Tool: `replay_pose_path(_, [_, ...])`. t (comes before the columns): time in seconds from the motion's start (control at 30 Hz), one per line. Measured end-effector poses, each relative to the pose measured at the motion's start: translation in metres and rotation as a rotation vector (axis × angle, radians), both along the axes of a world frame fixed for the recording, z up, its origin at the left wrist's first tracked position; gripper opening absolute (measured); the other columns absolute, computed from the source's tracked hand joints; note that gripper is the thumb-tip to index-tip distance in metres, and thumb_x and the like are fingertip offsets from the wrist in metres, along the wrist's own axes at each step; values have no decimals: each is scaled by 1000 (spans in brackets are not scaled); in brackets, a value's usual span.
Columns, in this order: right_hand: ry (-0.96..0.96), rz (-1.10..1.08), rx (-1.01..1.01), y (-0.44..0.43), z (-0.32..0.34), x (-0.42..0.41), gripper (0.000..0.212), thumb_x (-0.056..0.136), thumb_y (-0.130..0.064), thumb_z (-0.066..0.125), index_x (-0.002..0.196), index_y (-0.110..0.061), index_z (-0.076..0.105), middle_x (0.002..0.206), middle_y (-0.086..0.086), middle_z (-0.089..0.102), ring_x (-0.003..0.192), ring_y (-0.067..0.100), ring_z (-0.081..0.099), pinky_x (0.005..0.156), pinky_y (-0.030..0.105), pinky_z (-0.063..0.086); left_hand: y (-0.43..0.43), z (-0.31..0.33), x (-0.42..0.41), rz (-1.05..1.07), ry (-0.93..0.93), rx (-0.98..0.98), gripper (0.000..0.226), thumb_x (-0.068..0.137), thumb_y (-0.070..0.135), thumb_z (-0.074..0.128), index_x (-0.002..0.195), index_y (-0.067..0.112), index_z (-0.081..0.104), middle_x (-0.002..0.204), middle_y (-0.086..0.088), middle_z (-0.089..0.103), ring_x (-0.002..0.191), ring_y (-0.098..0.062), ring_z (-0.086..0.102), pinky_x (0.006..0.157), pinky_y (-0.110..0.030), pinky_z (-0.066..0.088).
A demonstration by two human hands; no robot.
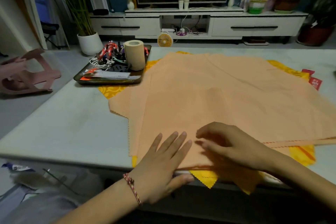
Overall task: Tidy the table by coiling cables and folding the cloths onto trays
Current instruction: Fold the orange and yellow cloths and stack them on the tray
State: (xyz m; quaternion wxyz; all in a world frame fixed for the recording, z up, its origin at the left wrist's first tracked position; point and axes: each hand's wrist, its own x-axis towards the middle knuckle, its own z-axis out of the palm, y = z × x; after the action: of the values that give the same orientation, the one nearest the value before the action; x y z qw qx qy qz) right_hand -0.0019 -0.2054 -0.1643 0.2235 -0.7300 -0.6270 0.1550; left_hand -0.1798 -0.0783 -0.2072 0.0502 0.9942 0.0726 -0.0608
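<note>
Left hand [163, 162] flat, fingers straight, pressing near edge of orange cloth [227, 92]. Right hand [231, 143] just beside, blurred, grip unclear. Cloth spreads away from both.

Left hand [163, 158] flat, fingers [177, 142] straight — right hand [231, 143] curled, blurred.

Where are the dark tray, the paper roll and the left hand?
dark tray [107, 82], head view, its near rim.
paper roll [135, 57], head view, middle of its side.
left hand [161, 160], head view, back of the hand.
</note>
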Motion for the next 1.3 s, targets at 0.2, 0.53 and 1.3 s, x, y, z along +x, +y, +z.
replay_pose_path(0.2, [-178,135,-252,-18,2,-2,48,82,-25,62,123,-37,42,146,-16,24,127,-5,20,93,-6,6,2,-4,0,10,-27,-11,72,74,73,-8,133,40,-32,143,16,-41,130,-2,-41,106,-27,-30])
replay_pose_path(0.53, [-494,81,-205,-27,13,-15,45,90,-20,54,129,-29,34,136,-6,36,111,14,44,88,20,35,5,5,0,18,-57,-132,71,80,69,6,138,40,-21,148,20,-29,128,9,-37,102,-15,-31])
replay_pose_path(1.3, [533,-128,-200,-52,27,64,32,64,-25,81,89,-8,72,89,9,73,79,17,67,72,23,52,51,29,8,619,-600,-932,26,92,21,55,68,14,61,56,9,59,57,-1,53,52,-11,37])
